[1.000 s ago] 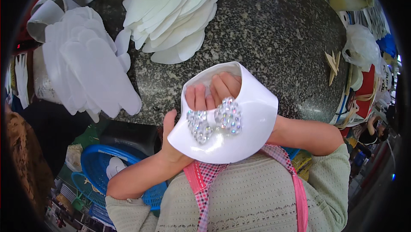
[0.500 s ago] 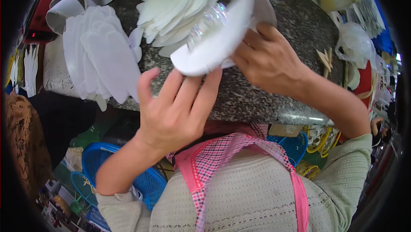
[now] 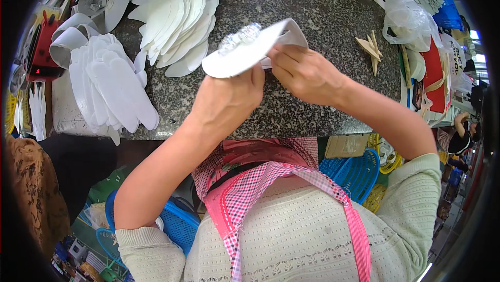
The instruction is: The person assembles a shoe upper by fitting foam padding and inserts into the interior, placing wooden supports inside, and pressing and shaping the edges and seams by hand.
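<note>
A white sandal (image 3: 242, 59) with a clear, glittering strap is held tilted above the stone tabletop. My left hand (image 3: 229, 92) is closed under its edge, with most of the fingers tucked out of sight beneath. At the sandal's raised right end, my right hand (image 3: 307, 73) pinches the underside; its fingertips are partly hidden. To the left of the sandal lies a fanned pile of cream-white sole-shaped pieces (image 3: 177, 24). Another stack of white sole-shaped pieces (image 3: 112, 81) sits farther left, near the table's front edge.
Several larger grey-white pieces (image 3: 117, 1) lie at the back left, beside a red device (image 3: 44, 47). Wooden sticks (image 3: 372, 50) and a clear plastic bag (image 3: 409, 19) are to the right. Blue baskets (image 3: 359, 175) stand below the table. Someone's patterned sleeve (image 3: 34, 188) shows at the left.
My left hand has gone from spread fingers to closed under the sandal's edge. The sandal has come down and levelled somewhat. The view has shifted, so the table looks moved.
</note>
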